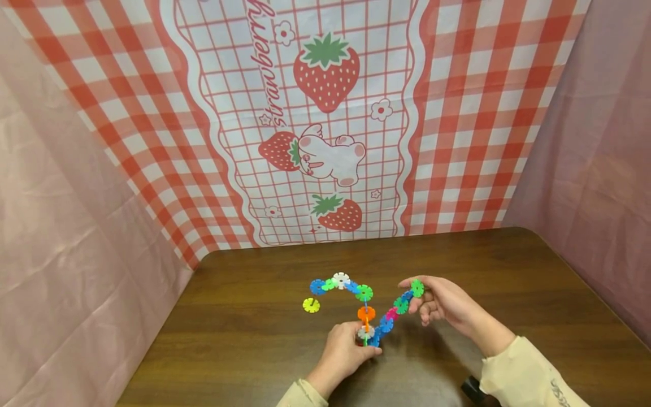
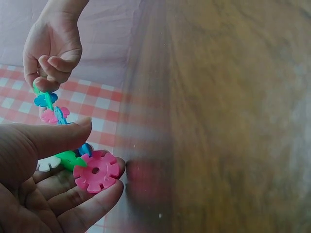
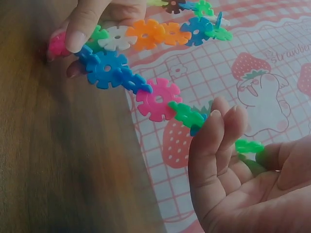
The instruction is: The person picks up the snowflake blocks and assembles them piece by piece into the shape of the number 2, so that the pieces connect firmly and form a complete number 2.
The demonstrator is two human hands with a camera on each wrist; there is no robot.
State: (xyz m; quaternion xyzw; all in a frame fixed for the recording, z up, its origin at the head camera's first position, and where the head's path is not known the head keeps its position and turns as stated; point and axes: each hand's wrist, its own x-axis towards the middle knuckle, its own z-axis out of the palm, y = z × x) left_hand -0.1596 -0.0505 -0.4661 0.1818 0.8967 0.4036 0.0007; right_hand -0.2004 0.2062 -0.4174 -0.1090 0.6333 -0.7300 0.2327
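Observation:
Notched plastic snowflake discs are slotted together into a two-armed chain [image 1: 386, 325]. Down at its base, my left hand [image 1: 346, 347] grips the joined discs between thumb and fingers. A pink disc [image 2: 96, 171] sticks out past the left fingers in the left wrist view. My right hand [image 1: 445, 302] pinches the green end disc [image 1: 417, 288] of the right arm, which slants up through blue, pink and green discs. The other arm rises past an orange disc [image 1: 367, 314] and a white disc [image 1: 341, 280], bending left to a yellow disc [image 1: 311, 306] at its tip.
A brown wood-grain table [image 1: 244, 333] lies under both hands. Behind it hangs a red checked strawberry cloth [image 1: 463, 141], with pinkish curtains [image 1: 585, 186] at the sides. By the right sleeve is a small black object [image 1: 473, 389].

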